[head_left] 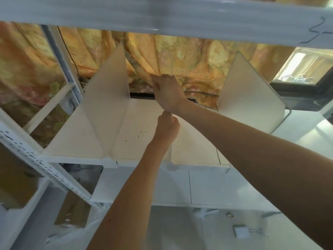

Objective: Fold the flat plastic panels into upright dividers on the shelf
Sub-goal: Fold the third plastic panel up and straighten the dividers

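A white shelf [79,160] carries cream plastic panels. One folded divider [108,83] stands upright at the left and another divider [250,92] stands at the right. Between them a middle panel [170,154] rises upright, seen almost edge-on, with its flat base flaps [137,130] spread on the shelf on both sides. My left hand [167,127] is closed on the near part of this panel's top edge. My right hand [167,92] grips the same edge farther back, near the shelf's rear. The hands hide most of that edge.
A white upper shelf beam [162,15] crosses overhead. A perforated white upright [36,159] slants at the left. An orange flowered curtain [189,56] hangs behind the shelf. A dark box [302,94] sits at the right. Lower shelves and white floor tiles lie below.
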{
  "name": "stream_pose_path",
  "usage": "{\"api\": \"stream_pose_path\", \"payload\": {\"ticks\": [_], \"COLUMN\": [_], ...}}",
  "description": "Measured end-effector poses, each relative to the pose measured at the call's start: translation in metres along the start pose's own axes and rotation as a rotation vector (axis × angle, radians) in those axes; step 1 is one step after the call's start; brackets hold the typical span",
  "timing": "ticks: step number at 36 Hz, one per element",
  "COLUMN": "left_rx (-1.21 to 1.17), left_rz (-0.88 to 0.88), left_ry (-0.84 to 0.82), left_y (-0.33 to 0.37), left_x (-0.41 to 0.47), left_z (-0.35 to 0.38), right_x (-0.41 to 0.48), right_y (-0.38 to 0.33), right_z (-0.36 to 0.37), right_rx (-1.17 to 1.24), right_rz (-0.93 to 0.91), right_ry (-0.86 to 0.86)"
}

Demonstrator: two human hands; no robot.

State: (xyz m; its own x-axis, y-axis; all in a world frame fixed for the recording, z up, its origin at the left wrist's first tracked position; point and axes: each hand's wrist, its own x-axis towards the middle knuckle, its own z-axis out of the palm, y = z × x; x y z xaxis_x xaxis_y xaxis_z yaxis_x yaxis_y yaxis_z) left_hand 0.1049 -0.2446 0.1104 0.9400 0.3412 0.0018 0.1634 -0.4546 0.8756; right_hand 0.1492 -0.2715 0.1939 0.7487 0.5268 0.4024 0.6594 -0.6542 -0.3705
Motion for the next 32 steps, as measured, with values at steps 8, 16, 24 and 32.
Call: {"api": "stream_pose_path", "payload": {"ticks": [8, 16, 24, 32], "left_rx": [0.247, 0.459, 0.559, 0.577], "left_rz": [0.070, 0.061, 0.000, -0.047], "left_ry": [-0.061, -0.385, -0.427, -0.399], "left_y": [0.019, -0.005, -0.029, -0.044], "left_x": [-0.022, -0.042, -0.064, -0.072], "left_z": [-0.001, -0.029, -0.041, -0.049], "right_x": [-0.019, -0.026, -0.043, -0.035], "right_y": [-0.001, 0.009, 0.043, 0.035], "right_z": [-0.029, -0.043, -0.049, -0.059], "right_rx": [-0.122, 0.041, 0.136, 0.083], "right_rz": [0.043, 0.160, 0.279, 0.255], "right_ry": [-0.107, -0.172, -0.049, -0.026]}}
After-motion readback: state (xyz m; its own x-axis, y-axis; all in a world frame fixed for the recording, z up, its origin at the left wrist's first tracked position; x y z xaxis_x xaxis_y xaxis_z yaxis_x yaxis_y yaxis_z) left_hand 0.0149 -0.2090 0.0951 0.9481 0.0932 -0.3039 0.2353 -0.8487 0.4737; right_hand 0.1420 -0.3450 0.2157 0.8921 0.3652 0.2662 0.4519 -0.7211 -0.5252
